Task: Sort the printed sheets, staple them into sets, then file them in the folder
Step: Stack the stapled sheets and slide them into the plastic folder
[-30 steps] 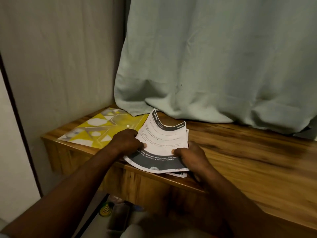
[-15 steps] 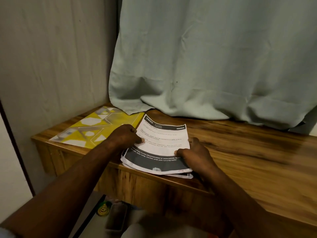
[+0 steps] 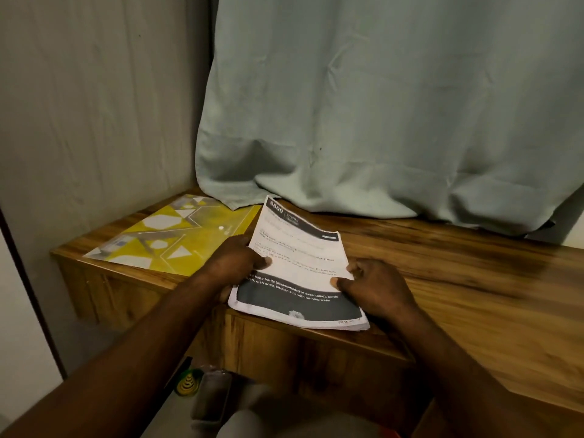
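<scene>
A stack of printed sheets, white with dark header and footer bands, lies near the front edge of the wooden table. My left hand grips the stack's left edge, thumb on the top sheet. My right hand holds the right edge, thumb pressed on top and fingers curled beside it. The stack's near corners overhang the table edge slightly. A yellow plastic folder with white geometric shapes lies flat to the left, its snap button facing up. No stapler is visible.
A pale green curtain hangs behind and drapes onto the table's back edge. A wall closes the left side. Below the table edge, on the floor, sit a dark phone-like object and a small yellow-green item.
The top sheet, curled up a second ago, now lies flat on the stack. Both hands have squared the sheets into a neater pile. The camera view shifted slightly.
</scene>
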